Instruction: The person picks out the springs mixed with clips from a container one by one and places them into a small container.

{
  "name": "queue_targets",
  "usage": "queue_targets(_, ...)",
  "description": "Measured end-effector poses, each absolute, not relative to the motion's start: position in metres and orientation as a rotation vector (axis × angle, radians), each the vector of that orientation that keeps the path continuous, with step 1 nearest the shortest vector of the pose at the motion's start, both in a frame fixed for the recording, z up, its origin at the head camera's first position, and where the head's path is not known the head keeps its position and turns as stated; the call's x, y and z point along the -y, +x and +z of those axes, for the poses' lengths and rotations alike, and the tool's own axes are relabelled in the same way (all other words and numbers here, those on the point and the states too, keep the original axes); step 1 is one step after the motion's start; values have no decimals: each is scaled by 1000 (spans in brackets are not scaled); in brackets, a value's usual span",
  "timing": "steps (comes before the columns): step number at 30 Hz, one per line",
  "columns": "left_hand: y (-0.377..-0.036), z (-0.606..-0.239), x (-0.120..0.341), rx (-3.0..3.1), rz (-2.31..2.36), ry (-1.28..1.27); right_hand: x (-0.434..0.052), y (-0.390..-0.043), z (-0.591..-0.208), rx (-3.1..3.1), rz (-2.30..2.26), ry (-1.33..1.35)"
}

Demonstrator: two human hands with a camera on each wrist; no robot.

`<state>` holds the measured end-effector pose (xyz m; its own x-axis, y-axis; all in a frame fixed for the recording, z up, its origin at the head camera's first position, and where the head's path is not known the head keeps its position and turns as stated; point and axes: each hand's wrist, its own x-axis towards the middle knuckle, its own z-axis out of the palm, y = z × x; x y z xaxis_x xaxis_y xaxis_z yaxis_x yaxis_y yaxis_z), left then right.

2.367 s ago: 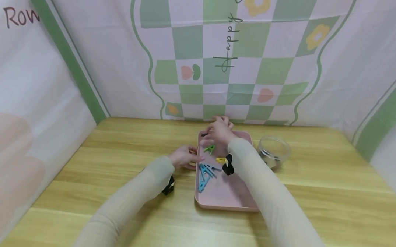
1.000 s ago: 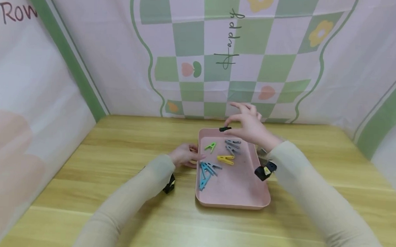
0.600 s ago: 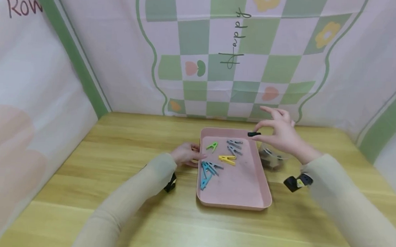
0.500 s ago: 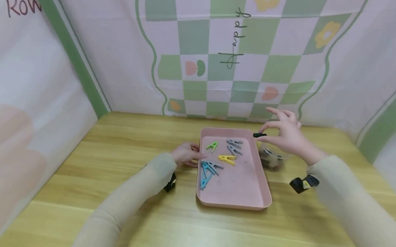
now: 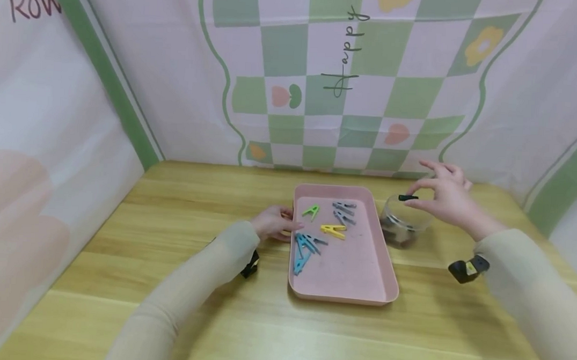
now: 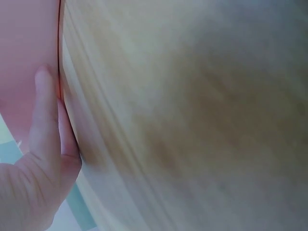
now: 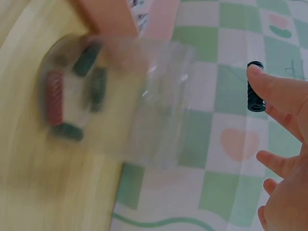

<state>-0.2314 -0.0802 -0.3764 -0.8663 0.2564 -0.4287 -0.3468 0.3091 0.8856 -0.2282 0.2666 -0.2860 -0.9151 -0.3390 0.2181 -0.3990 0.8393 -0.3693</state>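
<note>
Between thumb and forefinger, my right hand (image 5: 449, 198) pinches a small black ribbed tube (image 7: 256, 89), its other fingers spread away. The tube is above the clear round jar (image 5: 406, 224), near its rim in the head view. Inside the jar, the right wrist view shows several dark tubes (image 7: 98, 89) and a red one (image 7: 55, 97). My left hand (image 5: 273, 223) holds the left wall of the pink tray (image 5: 347, 279), with the thumb over the rim and fingers outside. In the tray lie a green clothespin (image 5: 311, 211), a yellow clothespin (image 5: 333, 231), blue clothespins (image 5: 301, 262) and grey clothespins (image 5: 344, 210).
The tray and jar stand side by side on a wooden table (image 5: 190, 315), the jar at the tray's right. A patterned cloth (image 5: 284, 56) hangs behind the table's far edge, close behind the right hand.
My right hand has taken the black tube from the tray's far left corner, lifted it and carried it right to the jar. The left hand has stayed on the tray's wall.
</note>
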Motion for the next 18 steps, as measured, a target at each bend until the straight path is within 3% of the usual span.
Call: queue_targets(18,-230,-377,79,-2095,1594,-84,-275,-230,-299,2933,559,616)
